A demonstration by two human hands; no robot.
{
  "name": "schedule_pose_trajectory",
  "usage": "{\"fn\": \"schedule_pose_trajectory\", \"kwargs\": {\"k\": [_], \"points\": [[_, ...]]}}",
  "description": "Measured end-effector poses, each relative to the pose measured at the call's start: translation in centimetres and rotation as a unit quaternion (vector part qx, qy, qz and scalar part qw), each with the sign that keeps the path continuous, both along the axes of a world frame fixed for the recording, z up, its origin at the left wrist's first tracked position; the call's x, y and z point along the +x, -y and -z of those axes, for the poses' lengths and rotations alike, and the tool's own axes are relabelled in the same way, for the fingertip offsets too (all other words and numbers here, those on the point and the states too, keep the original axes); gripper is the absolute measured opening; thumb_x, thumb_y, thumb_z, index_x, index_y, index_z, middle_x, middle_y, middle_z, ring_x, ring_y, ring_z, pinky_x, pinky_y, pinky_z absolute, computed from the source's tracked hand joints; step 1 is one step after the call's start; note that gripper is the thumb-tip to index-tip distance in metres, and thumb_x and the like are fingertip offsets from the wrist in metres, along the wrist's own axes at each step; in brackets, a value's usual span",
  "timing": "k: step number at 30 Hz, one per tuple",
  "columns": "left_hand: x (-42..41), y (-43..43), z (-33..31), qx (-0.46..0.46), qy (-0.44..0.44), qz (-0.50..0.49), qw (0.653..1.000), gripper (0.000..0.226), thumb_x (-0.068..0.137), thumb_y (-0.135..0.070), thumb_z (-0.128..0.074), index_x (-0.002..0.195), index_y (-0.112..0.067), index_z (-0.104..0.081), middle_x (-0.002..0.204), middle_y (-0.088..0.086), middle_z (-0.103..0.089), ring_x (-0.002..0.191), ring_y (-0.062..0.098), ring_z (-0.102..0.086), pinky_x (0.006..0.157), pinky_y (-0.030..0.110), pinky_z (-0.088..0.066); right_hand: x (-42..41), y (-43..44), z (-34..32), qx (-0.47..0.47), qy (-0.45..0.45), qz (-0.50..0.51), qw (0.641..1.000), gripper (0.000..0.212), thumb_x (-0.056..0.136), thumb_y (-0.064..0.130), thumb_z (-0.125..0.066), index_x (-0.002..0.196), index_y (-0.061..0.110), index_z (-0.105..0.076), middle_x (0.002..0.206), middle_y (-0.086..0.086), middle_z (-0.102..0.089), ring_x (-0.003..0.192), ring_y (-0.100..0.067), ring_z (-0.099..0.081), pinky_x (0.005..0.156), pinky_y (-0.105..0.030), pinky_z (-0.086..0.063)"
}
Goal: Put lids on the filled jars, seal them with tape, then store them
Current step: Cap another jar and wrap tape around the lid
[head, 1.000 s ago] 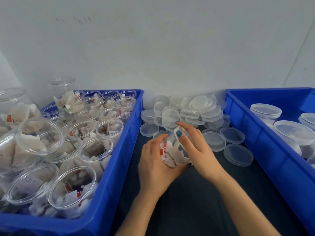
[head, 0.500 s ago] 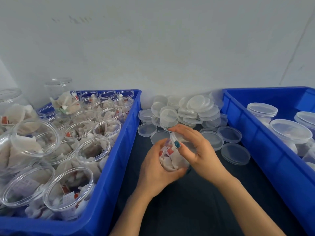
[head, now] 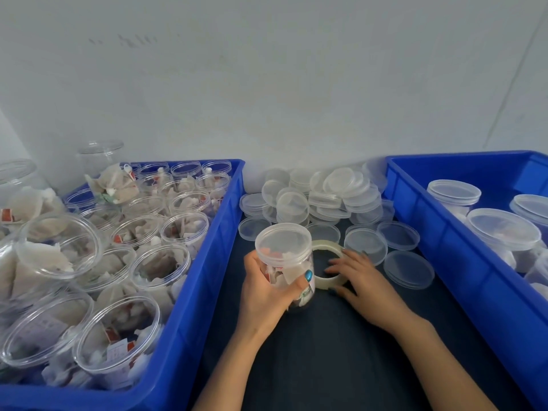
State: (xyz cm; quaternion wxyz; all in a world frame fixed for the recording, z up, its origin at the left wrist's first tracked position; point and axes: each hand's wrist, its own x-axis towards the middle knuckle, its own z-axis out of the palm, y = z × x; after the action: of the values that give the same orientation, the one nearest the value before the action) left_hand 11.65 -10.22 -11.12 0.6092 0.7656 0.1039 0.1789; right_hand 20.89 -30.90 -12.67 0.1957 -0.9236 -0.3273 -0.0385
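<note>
A clear plastic jar (head: 292, 269) filled with white sachets stands upright on the dark table, a translucent lid (head: 283, 241) on top. My left hand (head: 264, 292) grips its side, thumb across the front. Just right of the jar lies a roll of clear tape (head: 326, 247) flat on the table. My right hand (head: 364, 283) holds the roll, fingers over its far side and thumb at its near edge.
The blue bin (head: 219, 232) on the left is packed with several open filled jars (head: 160, 268). A heap of loose lids (head: 326, 194) lies behind the hands. At the right, another blue bin (head: 415, 209) contains lidded jars (head: 504, 232).
The lid now sits on the jar and the jar stands upright in my left hand. My right hand has left the jar top and taken hold of the tape roll beside it.
</note>
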Motion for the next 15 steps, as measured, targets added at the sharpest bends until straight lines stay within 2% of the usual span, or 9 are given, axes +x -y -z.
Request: {"fn": "schedule_pose_trajectory", "kwargs": {"k": [3,4,5,6,7,9,11,13,15], "points": [[0.3,-0.2,0.3,0.002,-0.001,0.003,1.0,0.07,0.066,-0.032,-0.093,0.11,-0.039,-0.04,0.119,-0.017,-0.056,0.099,-0.017,-0.057,0.07,0.009,-0.05,-0.4,-0.2,-0.4,0.011,0.066,0.007,0.998,0.019,0.095,0.029,-0.065,0.113,0.022,-0.065,0.133,0.012,-0.06,0.146,-0.009,-0.032,0.122,-0.024,0.001],[0.3,-0.2,0.4,0.005,-0.002,0.004,1.0,0.069,0.067,-0.031,-0.093,0.11,-0.039,-0.04,0.119,-0.018,-0.056,0.099,-0.018,-0.056,0.071,0.008,-0.05,-0.7,-0.3,-0.4,0.035,0.072,0.01,0.997,0.016,0.097,0.025,-0.064,0.111,0.018,-0.066,0.127,0.009,-0.064,0.139,-0.01,-0.041,0.124,-0.027,-0.007],[0.3,-0.2,0.5,0.007,-0.002,0.005,1.0,0.07,0.067,-0.031,-0.093,0.111,-0.04,-0.04,0.119,-0.019,-0.056,0.1,-0.019,-0.055,0.072,0.008,-0.049,-1.0,-0.4,-0.5,0.079,0.066,0.02,0.994,0.013,0.098,0.019,-0.062,0.11,0.015,-0.065,0.119,0.006,-0.066,0.127,-0.011,-0.051,0.123,-0.031,-0.022],[0.3,-0.1,0.6,0.006,-0.003,0.005,1.0,0.07,0.067,-0.031,-0.093,0.111,-0.041,-0.039,0.119,-0.02,-0.055,0.101,-0.019,-0.055,0.074,0.009,-0.05,-1.3,-0.5,-0.7,0.134,0.045,0.04,0.989,0.011,0.099,0.015,-0.059,0.109,0.013,-0.063,0.111,0.005,-0.066,0.112,-0.01,-0.057,0.113,-0.035,-0.038],[0.3,-0.1,0.6,0.003,-0.005,0.008,1.0,0.072,0.066,-0.033,-0.093,0.113,-0.042,-0.039,0.12,-0.021,-0.055,0.103,-0.018,-0.055,0.076,0.01,-0.05,-1.6,-0.5,-1.1,0.192,0.011,0.064,0.979,0.011,0.1,0.011,-0.055,0.109,0.013,-0.061,0.104,0.006,-0.065,0.099,-0.009,-0.059,0.099,-0.036,-0.048],[0.4,0.3,0.6,0.0,-0.009,0.021,1.0,0.078,0.06,-0.043,-0.093,0.115,-0.043,-0.038,0.122,-0.022,-0.054,0.107,-0.015,-0.056,0.08,0.013,-0.051,-2.1,-0.5,-1.8,0.323,-0.066,0.082,0.941,0.012,0.104,0.009,-0.046,0.108,0.011,-0.057,0.096,0.005,-0.063,0.09,-0.008,-0.06,0.083,-0.03,-0.051],[0.6,1.0,0.5,0.008,-0.017,0.042,0.999,0.081,0.051,-0.055,-0.087,0.115,-0.043,-0.038,0.122,-0.022,-0.054,0.109,-0.012,-0.056,0.084,0.017,-0.052,-2.5,-0.7,-2.6,0.435,-0.108,0.062,0.892,0.014,0.105,0.011,-0.041,0.108,0.007,-0.055,0.095,-0.001,-0.06,0.086,-0.004,-0.058,0.082,-0.022,-0.048],[1.1,1.8,0.5,0.032,-0.026,0.066,0.997,0.081,0.054,-0.055,-0.086,0.117,-0.043,-0.037,0.122,-0.022,-0.055,0.11,-0.011,-0.056,0.09,0.022,-0.054,-2.9,-0.9,-3.0,0.489,-0.117,0.035,0.864,0.023,0.103,0.02,-0.039,0.111,0.006,-0.055,0.097,-0.01,-0.058,0.086,-0.005,-0.055,0.083,-0.017,-0.046],[1.4,2.5,0.5,0.062,-0.029,0.084,0.994,0.083,0.065,-0.047,-0.089,0.126,-0.042,-0.034,0.126,-0.023,-0.054,0.117,-0.005,-0.056,0.096,0.029,-0.054,-3.2,-1.1,-3.1,0.493,-0.107,0.012,0.863,0.027,0.102,0.021,-0.039,0.118,0.007,-0.056,0.101,0.0,-0.06,0.091,-0.004,-0.055,0.085,-0.016,-0.047]]}}
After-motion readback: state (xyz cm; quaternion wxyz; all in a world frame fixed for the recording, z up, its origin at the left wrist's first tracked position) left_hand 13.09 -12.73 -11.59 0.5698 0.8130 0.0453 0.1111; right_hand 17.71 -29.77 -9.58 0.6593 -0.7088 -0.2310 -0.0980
